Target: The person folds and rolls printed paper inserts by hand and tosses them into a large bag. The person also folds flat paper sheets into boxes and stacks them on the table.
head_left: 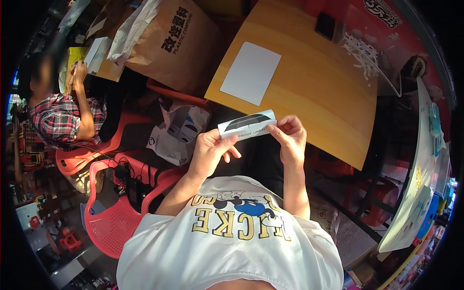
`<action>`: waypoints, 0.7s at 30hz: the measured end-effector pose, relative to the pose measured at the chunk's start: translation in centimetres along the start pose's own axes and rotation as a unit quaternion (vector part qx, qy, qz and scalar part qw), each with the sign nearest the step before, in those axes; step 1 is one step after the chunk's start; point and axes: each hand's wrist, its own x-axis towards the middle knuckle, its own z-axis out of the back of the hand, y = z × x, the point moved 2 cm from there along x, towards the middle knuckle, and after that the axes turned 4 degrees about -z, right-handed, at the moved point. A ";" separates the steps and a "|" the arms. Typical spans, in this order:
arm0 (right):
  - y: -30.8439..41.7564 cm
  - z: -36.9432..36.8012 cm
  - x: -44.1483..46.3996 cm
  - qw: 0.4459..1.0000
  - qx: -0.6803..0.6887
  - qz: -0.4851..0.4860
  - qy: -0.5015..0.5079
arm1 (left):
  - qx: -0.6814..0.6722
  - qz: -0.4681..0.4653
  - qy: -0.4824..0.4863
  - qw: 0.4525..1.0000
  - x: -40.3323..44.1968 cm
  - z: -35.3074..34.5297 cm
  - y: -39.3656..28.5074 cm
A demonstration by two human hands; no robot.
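A white printed piece (247, 126), curved like a small sleeve, shows a dark umbrella picture and the letters "PROOF UMBRE". Its left end is pinched by my left hand (212, 151), thumb on the printed face. My right hand (290, 137) grips the right end between thumb and fingers. Both hands are in front of my chest, near the edge of the wooden table (314, 92). Beyond them a blank white sheet (251, 72) lies flat on the tabletop.
A dark phone (325, 25) and a clear holder with white strips (362, 55) are at the table's far right. A large brown paper sack (169, 53) stands left of the table. Another person (67, 116) sits at the left. A red chair (108, 227) is beside me.
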 end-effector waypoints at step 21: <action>-0.5 1.2 0.5 0.988 -0.047 -0.132 0.067 | -0.117 0.038 -0.013 0.992 0.6 0.2 1.2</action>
